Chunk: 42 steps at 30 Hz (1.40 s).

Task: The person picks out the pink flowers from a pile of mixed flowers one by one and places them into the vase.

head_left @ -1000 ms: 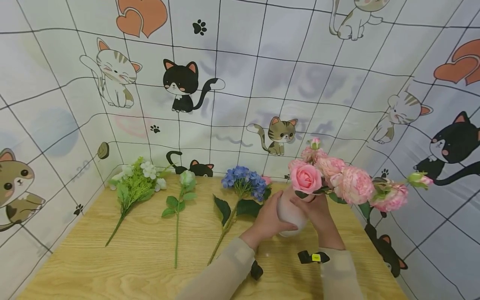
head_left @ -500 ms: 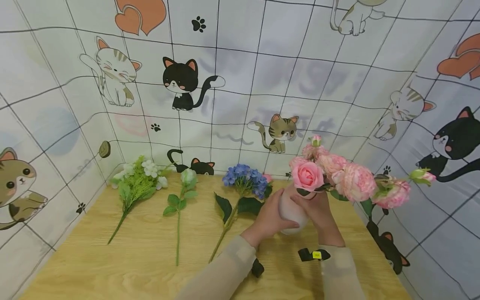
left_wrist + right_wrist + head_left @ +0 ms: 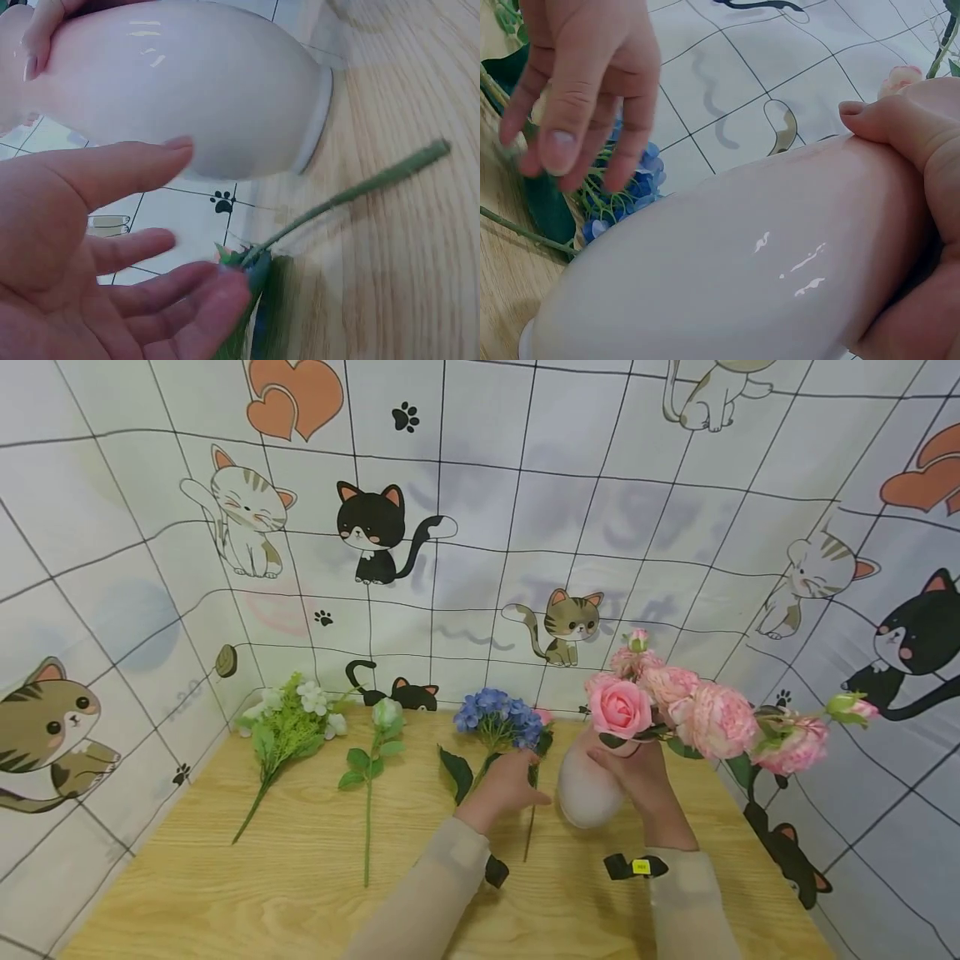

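Observation:
A glossy white vase [image 3: 588,789] stands on the table with pink roses [image 3: 621,708] and paler pink blooms [image 3: 718,725] in it, leaning right. My right hand [image 3: 637,777] grips the vase around its neck; in the right wrist view its thumb lies along the pale wall. My left hand [image 3: 498,789] hovers left of the vase, apart from it, fingers loosely extended and holding nothing plain. Under and behind it are a blue hydrangea [image 3: 491,714] and a thin green stem [image 3: 360,187]. Whether the left fingertips touch the leaves by that stem, I cannot tell.
A single white rose [image 3: 386,714] on a leafy stem lies left of the hydrangea. Farther left is a green spray with white blossoms [image 3: 311,697]. Part of a pink flower [image 3: 544,717] shows behind the hydrangea. A cat-print sheet [image 3: 480,527] encloses the wooden table [image 3: 300,893].
My left hand has let go of the vase and moved left toward the hydrangea, exposing the thin stem between. The right hand still holds the vase neck.

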Available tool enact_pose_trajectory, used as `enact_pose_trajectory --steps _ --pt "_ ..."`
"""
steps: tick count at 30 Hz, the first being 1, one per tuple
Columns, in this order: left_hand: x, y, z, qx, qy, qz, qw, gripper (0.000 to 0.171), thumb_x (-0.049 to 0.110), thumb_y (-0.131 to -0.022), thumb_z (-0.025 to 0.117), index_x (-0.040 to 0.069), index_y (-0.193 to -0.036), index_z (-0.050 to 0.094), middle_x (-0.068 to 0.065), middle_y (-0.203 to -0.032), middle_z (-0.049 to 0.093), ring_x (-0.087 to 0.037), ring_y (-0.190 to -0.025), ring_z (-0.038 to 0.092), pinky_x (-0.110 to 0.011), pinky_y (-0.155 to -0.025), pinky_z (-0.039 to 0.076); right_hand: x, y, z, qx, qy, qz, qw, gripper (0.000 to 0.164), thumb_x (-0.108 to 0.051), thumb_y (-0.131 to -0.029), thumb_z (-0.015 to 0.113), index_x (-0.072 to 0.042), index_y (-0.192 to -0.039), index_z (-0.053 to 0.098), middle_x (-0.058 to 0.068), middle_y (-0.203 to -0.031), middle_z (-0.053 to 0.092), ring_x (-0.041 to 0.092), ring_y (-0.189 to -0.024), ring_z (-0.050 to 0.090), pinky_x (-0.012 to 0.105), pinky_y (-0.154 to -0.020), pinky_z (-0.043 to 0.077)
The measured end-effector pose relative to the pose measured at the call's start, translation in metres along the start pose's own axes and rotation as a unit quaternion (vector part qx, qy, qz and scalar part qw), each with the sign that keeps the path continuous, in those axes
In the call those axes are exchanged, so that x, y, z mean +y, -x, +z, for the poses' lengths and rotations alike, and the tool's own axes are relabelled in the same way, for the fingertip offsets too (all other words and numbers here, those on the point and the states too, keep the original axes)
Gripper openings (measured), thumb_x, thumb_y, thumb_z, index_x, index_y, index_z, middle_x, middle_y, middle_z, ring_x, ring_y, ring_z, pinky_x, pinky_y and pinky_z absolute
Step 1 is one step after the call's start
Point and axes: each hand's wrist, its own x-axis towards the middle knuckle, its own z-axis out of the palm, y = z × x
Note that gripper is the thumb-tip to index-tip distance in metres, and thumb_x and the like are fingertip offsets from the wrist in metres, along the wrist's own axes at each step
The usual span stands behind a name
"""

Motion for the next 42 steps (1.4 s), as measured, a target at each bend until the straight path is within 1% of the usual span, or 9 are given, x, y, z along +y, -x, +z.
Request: enact_pose_trajectory --steps 2,3,5,7,11,16,25,35,42 --pt "-0.001 0.002 0.001 -0.019 -0.018 -0.005 0.9997 0.033 0.030 -0.086 0.090 0.008 -0.100 0.071 -0.002 -0.092 0.071 -0.015 -0.076 0.060 -0.032 -0.070 0.053 0.000 0.000 0.000 -0.001 0.001 0.002 1.000 0.091 0.000 -0.082 0.088 -0.022 -0.158 0.043 -0.008 -0.149 0.050 0.007 -0.135 0.045 0.035 -0.118 0.035" --pt "-0.001 0.003 0.003 -0.027 -0.032 -0.005 0.9991 0.031 0.030 -0.086 0.091 0.011 -0.085 0.067 0.002 -0.078 0.063 -0.012 -0.066 0.051 -0.030 -0.063 0.048 0.000 0.000 0.000 -0.001 0.001 0.004 1.000 0.090 -0.001 -0.082 0.088 -0.021 -0.158 0.043 -0.007 -0.149 0.050 0.007 -0.135 0.045 0.036 -0.118 0.035" --pt "0.000 0.007 0.006 -0.049 -0.059 -0.005 0.9971 0.048 0.031 -0.086 0.090 0.016 -0.063 0.050 0.007 -0.059 0.041 -0.010 -0.054 0.031 -0.028 -0.054 0.035 -0.001 0.000 0.000 -0.001 0.002 0.011 1.000 0.090 -0.002 -0.083 0.088 -0.021 -0.158 0.042 -0.007 -0.149 0.050 0.007 -0.134 0.045 0.037 -0.119 0.035" --pt "0.002 0.012 0.011 -0.065 -0.088 0.002 0.9940 0.060 0.033 -0.085 0.091 0.018 -0.056 0.040 0.007 -0.053 0.029 -0.011 -0.051 0.024 -0.029 -0.052 0.031 -0.001 0.000 0.000 -0.001 0.005 0.016 1.000 0.089 -0.003 -0.083 0.088 -0.021 -0.157 0.043 -0.007 -0.149 0.050 0.007 -0.134 0.045 0.038 -0.118 0.035" --pt "0.008 0.022 0.018 -0.075 -0.147 0.010 0.9863 0.050 0.035 -0.079 0.093 0.018 -0.061 0.050 0.007 -0.059 0.045 -0.012 -0.056 0.042 -0.029 -0.058 0.044 -0.001 0.001 0.001 0.003 0.001 0.016 1.000 0.088 -0.002 -0.083 0.088 -0.021 -0.157 0.044 -0.007 -0.148 0.051 0.008 -0.133 0.046 0.036 -0.117 0.036" --pt "0.009 0.033 0.023 -0.082 -0.167 -0.016 0.9825 0.032 0.024 -0.072 0.093 0.015 -0.066 0.063 0.002 -0.071 0.061 -0.016 -0.065 0.053 -0.031 -0.058 0.050 0.000 0.001 0.002 0.000 0.003 0.010 1.000 0.089 -0.001 -0.083 0.088 -0.021 -0.157 0.044 -0.008 -0.147 0.051 0.008 -0.133 0.047 0.032 -0.115 0.037" --pt "0.007 0.038 0.032 -0.044 -0.169 -0.040 0.9837 0.030 0.010 -0.069 0.090 0.014 -0.062 0.061 0.002 -0.063 0.058 -0.016 -0.057 0.051 -0.029 -0.048 0.043 -0.003 0.002 0.002 0.005 0.010 0.012 1.000 0.090 -0.002 -0.083 0.088 -0.021 -0.158 0.042 -0.007 -0.149 0.051 0.007 -0.134 0.046 0.039 -0.121 0.034" --pt "0.005 0.037 0.034 -0.042 -0.141 -0.050 0.9878 0.040 0.007 -0.078 0.083 0.016 -0.055 0.052 0.002 -0.058 0.049 -0.016 -0.053 0.042 -0.028 -0.049 0.036 -0.002 0.003 0.001 0.009 0.038 0.021 0.999 0.091 -0.007 -0.083 0.089 -0.015 -0.160 0.040 0.000 -0.152 0.050 0.005 -0.133 0.046 0.049 -0.123 0.034" --pt "-0.006 0.028 0.039 -0.052 -0.135 -0.052 0.9882 0.033 0.006 -0.076 0.073 0.017 -0.054 0.051 0.003 -0.052 0.049 -0.017 -0.049 0.045 -0.029 -0.047 0.038 -0.002 0.002 0.001 0.012 0.048 0.020 0.999 0.089 -0.007 -0.083 0.089 -0.014 -0.158 0.042 0.000 -0.149 0.052 0.004 -0.131 0.048 0.039 -0.118 0.038"
